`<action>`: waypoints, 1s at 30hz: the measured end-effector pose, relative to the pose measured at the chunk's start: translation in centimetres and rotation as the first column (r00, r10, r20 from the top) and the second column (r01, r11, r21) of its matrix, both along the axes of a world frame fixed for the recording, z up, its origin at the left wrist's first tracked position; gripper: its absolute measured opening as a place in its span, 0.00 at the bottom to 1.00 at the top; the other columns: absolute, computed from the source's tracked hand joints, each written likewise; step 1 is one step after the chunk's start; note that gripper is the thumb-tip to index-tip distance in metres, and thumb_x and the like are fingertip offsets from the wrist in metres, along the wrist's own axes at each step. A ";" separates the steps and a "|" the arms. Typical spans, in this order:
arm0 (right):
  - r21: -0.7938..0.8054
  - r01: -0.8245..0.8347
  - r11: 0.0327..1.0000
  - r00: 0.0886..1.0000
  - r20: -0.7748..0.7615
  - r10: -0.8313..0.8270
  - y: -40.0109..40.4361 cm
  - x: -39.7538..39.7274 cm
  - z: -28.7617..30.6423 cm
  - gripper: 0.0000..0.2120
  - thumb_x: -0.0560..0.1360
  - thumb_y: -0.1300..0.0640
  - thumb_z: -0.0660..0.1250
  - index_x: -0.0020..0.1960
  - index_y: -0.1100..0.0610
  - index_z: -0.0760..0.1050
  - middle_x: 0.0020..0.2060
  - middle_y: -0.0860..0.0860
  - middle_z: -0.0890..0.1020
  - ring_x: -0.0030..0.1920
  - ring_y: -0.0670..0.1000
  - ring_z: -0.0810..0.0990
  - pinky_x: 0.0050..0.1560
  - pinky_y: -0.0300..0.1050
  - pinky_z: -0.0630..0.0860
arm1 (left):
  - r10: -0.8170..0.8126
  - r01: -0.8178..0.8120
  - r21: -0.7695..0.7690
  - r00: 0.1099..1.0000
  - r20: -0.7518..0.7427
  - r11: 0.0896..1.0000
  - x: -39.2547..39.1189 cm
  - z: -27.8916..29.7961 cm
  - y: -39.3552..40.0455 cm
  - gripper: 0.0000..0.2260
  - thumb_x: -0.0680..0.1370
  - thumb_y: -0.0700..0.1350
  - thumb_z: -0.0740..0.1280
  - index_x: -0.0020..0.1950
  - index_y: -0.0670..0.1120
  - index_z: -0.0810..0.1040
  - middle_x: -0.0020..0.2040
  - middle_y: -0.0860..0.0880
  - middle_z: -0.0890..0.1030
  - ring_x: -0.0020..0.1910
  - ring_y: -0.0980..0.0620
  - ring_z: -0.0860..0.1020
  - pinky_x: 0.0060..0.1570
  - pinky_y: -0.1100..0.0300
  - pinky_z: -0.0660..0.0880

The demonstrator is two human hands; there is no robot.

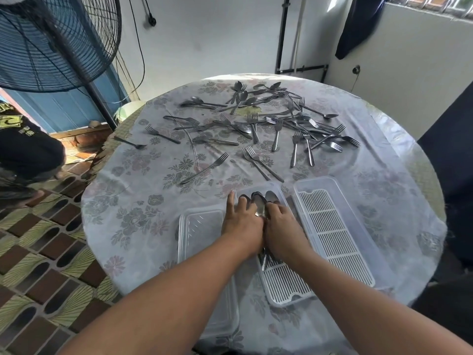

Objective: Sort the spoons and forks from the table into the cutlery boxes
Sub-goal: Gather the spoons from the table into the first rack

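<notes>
A clear cutlery box [277, 187] with a white slatted insert lies in the middle near me and holds a stack of spoons [261, 201]. Both hands are inside it. My left hand [243, 221] and my right hand [282, 226] press together around the spoon stack, fingers curled on the spoon bowls and handles. A second clear box [332, 226] with a white grid stands empty to the right. A clear lid or tray [199, 229] lies on the left. Several forks and spoons [256, 126] lie scattered across the far half of the round table [143, 226].
A large standing fan [51, 39] stands at the far left beside the table. A person in dark clothes [23, 149] crouches on the tiled floor at left. A wall with pipes runs behind the table, and a dark cloth [358, 24] hangs at upper right.
</notes>
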State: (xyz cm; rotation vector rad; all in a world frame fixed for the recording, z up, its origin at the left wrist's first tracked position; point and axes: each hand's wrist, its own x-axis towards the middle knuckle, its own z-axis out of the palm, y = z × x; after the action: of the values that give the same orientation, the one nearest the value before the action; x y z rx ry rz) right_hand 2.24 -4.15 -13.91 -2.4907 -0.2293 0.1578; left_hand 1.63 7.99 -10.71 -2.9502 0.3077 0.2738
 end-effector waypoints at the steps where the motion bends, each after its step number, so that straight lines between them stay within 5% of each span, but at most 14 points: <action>1: 0.019 0.004 1.000 1.000 -0.025 -0.004 0.1 0.2 0.1 0.18 0.81 0.62 0.60 0.70 0.58 0.70 0.66 0.58 0.75 0.62 0.59 0.77 0.59 0.51 0.76 | 0.011 -0.011 0.014 1.000 0.007 1.000 0.1 0.2 -0.1 0.26 0.79 0.53 0.61 0.77 0.52 0.67 0.74 0.47 0.67 0.76 0.39 0.56 0.71 0.34 0.28; 14: 0.133 -0.075 0.988 0.979 -0.178 0.098 0.7 4.0 1.3 0.29 0.80 0.61 0.58 0.81 0.51 0.63 0.71 0.55 0.76 0.71 0.56 0.74 0.70 0.48 0.69 | 0.181 -0.149 -0.225 0.975 0.127 0.963 -0.2 -0.8 1.4 0.24 0.80 0.62 0.57 0.71 0.52 0.69 0.70 0.49 0.71 0.74 0.41 0.61 0.76 0.37 0.37; 17: 0.009 -0.133 0.991 0.983 -0.127 0.133 0.4 4.1 1.2 0.26 0.80 0.65 0.57 0.78 0.57 0.66 0.70 0.59 0.76 0.70 0.59 0.74 0.69 0.51 0.70 | 0.132 -0.107 -0.203 0.984 0.116 0.973 0.0 -0.9 1.8 0.25 0.80 0.65 0.55 0.72 0.54 0.70 0.70 0.49 0.70 0.74 0.40 0.60 0.73 0.37 0.33; 20: -0.145 -0.203 0.969 0.978 -0.071 0.194 0.3 4.1 0.5 0.25 0.83 0.63 0.57 0.79 0.57 0.64 0.81 0.56 0.62 0.80 0.58 0.59 0.75 0.51 0.63 | 0.122 -0.113 -0.141 0.991 0.054 0.984 0.5 -0.7 1.4 0.30 0.79 0.67 0.54 0.76 0.54 0.68 0.72 0.48 0.68 0.76 0.39 0.58 0.73 0.35 0.32; 25: -0.458 -0.306 0.835 0.939 -0.001 0.344 0.0 4.0 -0.3 0.28 0.84 0.60 0.59 0.82 0.61 0.58 0.82 0.58 0.54 0.83 0.60 0.47 0.81 0.53 0.55 | 0.096 -0.095 -0.058 0.995 0.025 0.994 1.2 -0.4 1.1 0.28 0.77 0.67 0.60 0.72 0.53 0.73 0.72 0.47 0.69 0.77 0.39 0.57 0.70 0.33 0.27; 30: -0.681 -0.261 0.684 0.911 0.061 0.409 -0.5 3.5 0.4 0.28 0.83 0.47 0.60 0.81 0.53 0.63 0.82 0.53 0.59 0.83 0.57 0.49 0.78 0.69 0.38 | 0.111 -0.110 -0.079 0.994 0.014 0.991 0.9 -0.6 1.2 0.28 0.77 0.66 0.62 0.73 0.53 0.70 0.74 0.46 0.68 0.78 0.38 0.55 0.71 0.32 0.28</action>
State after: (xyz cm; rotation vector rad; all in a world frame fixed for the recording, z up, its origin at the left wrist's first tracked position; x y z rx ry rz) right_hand 5.70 -4.65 -13.50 -3.1577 -0.8683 0.1446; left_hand 2.54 9.17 -11.32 -3.0502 0.1560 0.2539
